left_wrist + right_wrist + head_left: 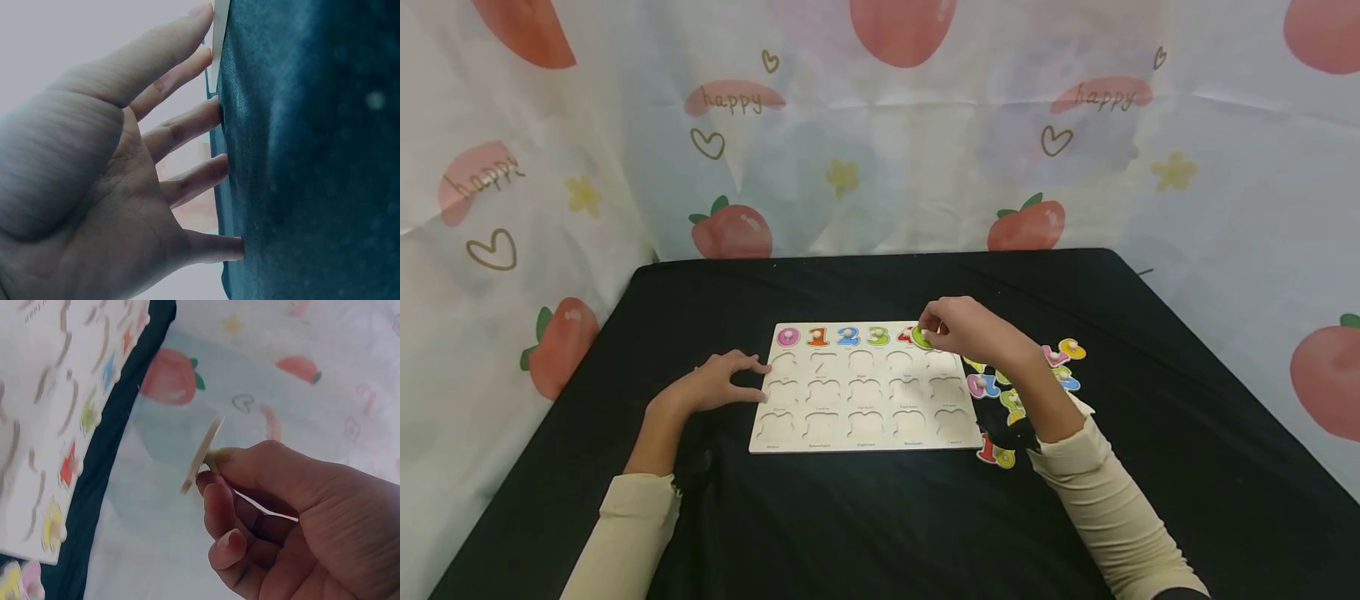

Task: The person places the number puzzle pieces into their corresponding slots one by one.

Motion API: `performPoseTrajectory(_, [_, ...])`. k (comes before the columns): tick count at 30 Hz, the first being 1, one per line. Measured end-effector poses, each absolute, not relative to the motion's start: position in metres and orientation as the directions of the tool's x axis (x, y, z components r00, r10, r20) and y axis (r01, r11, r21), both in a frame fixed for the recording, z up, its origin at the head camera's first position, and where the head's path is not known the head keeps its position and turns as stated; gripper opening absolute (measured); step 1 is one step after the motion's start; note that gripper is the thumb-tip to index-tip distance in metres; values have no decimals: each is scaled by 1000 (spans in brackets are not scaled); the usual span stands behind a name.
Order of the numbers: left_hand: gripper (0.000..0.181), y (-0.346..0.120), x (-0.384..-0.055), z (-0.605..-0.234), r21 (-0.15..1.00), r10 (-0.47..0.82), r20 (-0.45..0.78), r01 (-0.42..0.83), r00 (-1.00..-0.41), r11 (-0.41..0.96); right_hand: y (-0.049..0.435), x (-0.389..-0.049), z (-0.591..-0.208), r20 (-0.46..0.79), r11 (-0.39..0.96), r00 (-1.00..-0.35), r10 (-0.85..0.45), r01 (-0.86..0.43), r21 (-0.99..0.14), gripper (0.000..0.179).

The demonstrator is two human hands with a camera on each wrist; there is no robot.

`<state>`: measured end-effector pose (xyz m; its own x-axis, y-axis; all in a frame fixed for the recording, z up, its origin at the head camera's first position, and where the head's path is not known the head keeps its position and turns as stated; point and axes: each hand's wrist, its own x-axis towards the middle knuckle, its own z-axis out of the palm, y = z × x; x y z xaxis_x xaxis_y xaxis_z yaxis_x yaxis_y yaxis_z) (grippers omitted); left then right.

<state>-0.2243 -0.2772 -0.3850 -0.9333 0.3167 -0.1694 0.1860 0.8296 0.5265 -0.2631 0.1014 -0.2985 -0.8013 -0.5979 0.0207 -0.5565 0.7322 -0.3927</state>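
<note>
A white wooden number board (842, 375) lies on the black cloth. A purple 0 (787, 337), orange 1 (817, 337), blue 2 (848, 336), green 3 (878, 336) and partly covered red 4 (906, 335) sit in its top row. My left hand (718, 382) has its fingers spread, thumb and fingertips touching the board's left edge. Above the top right of the board, my right hand (973, 329) pinches the knob of a green puzzle piece (922, 337). That piece appears edge-on in the right wrist view, so its number cannot be read.
Loose colored number pieces lie right of the board, partly behind my right forearm, including a red 1 (986, 448) near the lower right corner. A yellow piece (52, 525) sits at the board's top right corner. Patterned curtains (805, 183) surround the table (850, 533).
</note>
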Motion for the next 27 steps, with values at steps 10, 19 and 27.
performPoseTrajectory(10, [56,-278,-227,-385,517,319,-174,190,-932,835,46,-257,-313,7,698,-765,-644,-592,-402,11])
performPoseTrajectory(19, [52,-281,-226,-380,504,343,-141,231,-929,832,1,-254,-314,31,669,-736,-677,-632,-392,11])
performPoseTrajectory(27, [54,-278,-227,-382,525,343,-152,218,-927,823,-34,-260,-326,-4,679,-731,-682,-632,-374,14])
